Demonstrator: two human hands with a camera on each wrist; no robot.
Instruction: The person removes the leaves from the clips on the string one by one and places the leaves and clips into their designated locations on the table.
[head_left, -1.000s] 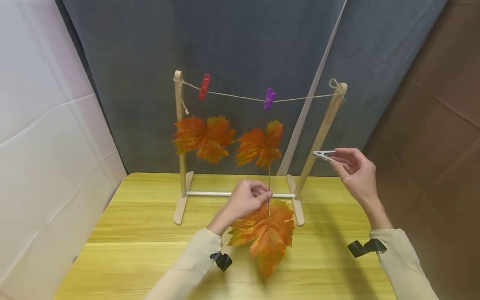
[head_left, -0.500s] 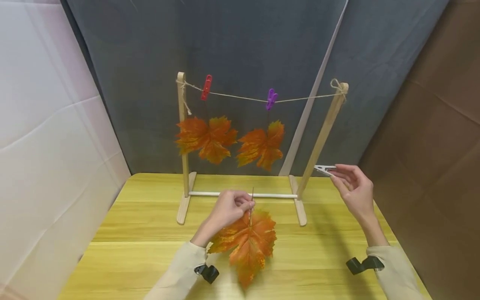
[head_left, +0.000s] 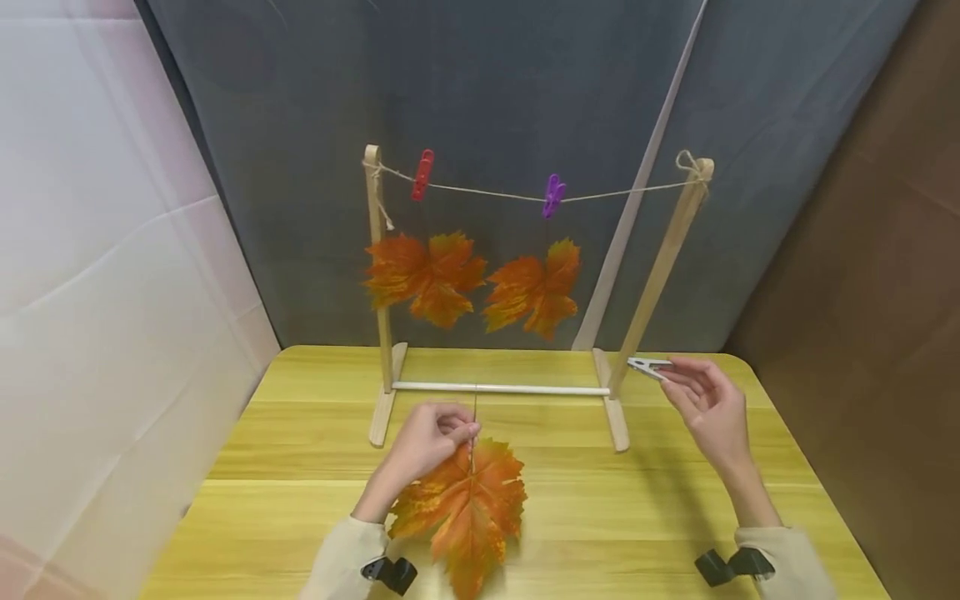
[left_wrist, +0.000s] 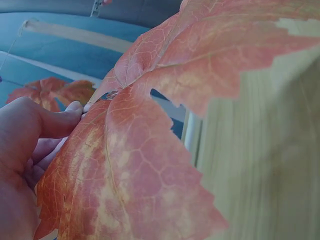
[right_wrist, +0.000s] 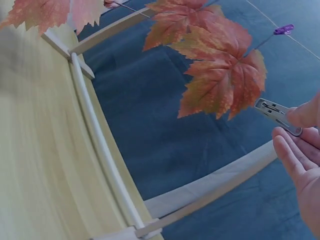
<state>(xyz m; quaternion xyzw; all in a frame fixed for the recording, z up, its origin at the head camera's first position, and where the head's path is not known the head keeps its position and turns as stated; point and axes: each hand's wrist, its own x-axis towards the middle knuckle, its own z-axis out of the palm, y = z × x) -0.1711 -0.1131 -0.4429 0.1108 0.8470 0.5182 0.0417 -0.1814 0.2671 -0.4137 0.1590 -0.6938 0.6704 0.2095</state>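
Observation:
My left hand (head_left: 429, 442) pinches the thin stem of an orange maple leaf (head_left: 474, 508), which hangs below the fingers over the table. That same maple leaf (left_wrist: 135, 145) fills much of the left wrist view. At the right, my right hand (head_left: 712, 408) pinches a grey-white clothespin (head_left: 648, 367) between thumb and fingers, its jaw end pointing left. Behind, a string (head_left: 487, 192) carries a red clothespin (head_left: 423, 175) and a purple clothespin (head_left: 554, 196). Under them hang two more orange leaves, the left leaf (head_left: 427, 279) and the right leaf (head_left: 534, 287).
The string is tied between a left wooden post (head_left: 380, 275) and a right wooden post (head_left: 667, 258). A white rod (head_left: 540, 389) joins their feet on the yellow wood-grain table (head_left: 600, 517). Dark grey cloth (head_left: 487, 75) hangs behind, with white and brown cloth at the sides.
My left hand has moved left and toward me with the maple leaf, away from under the right hanging leaf. My right hand has come down, still holding the clothespin.

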